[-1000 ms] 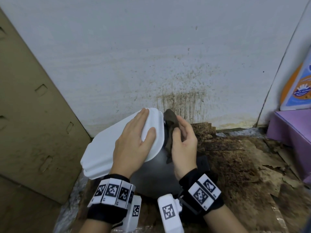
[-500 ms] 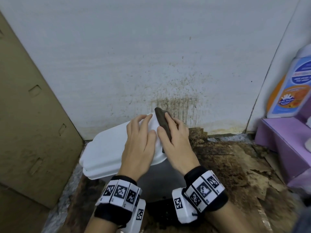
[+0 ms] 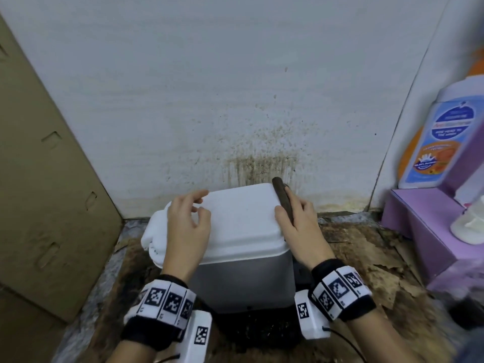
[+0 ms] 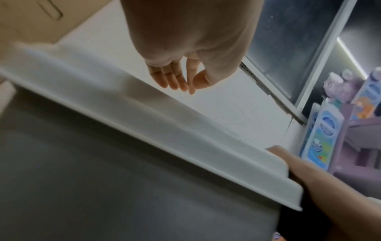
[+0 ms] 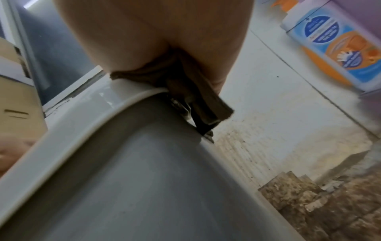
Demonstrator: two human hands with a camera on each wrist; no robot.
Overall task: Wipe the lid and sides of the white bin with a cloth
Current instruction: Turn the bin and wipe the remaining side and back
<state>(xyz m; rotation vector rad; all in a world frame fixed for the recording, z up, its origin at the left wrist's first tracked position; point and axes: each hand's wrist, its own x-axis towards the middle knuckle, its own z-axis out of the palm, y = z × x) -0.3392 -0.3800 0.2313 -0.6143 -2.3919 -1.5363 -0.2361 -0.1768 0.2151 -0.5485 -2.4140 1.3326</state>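
The bin has a white lid (image 3: 241,221) lying flat on its grey body (image 3: 243,281), close to the stained wall. My left hand (image 3: 191,221) hovers over the lid's left part. Its fingers are loosely curled and hold nothing, as the left wrist view confirms for the left hand (image 4: 181,81) above the lid (image 4: 164,130). My right hand (image 3: 296,221) grips a folded brown cloth (image 3: 281,195) and presses it along the lid's right edge. From the right wrist, the cloth (image 5: 198,91) hangs over the lid rim (image 5: 82,128) above the grey side (image 5: 144,179).
A cardboard panel (image 3: 47,179) leans close on the left. To the right stand a purple box (image 3: 424,231), an orange soap bottle (image 3: 440,142) and a white container (image 3: 468,226). The wall (image 3: 262,163) is splattered brown, and the floor (image 3: 366,258) is dirty and peeling.
The lid has swung from tilted up to flat on the bin. My left hand let go of it and shifted left. The right hand slid the cloth to the lid's right edge.
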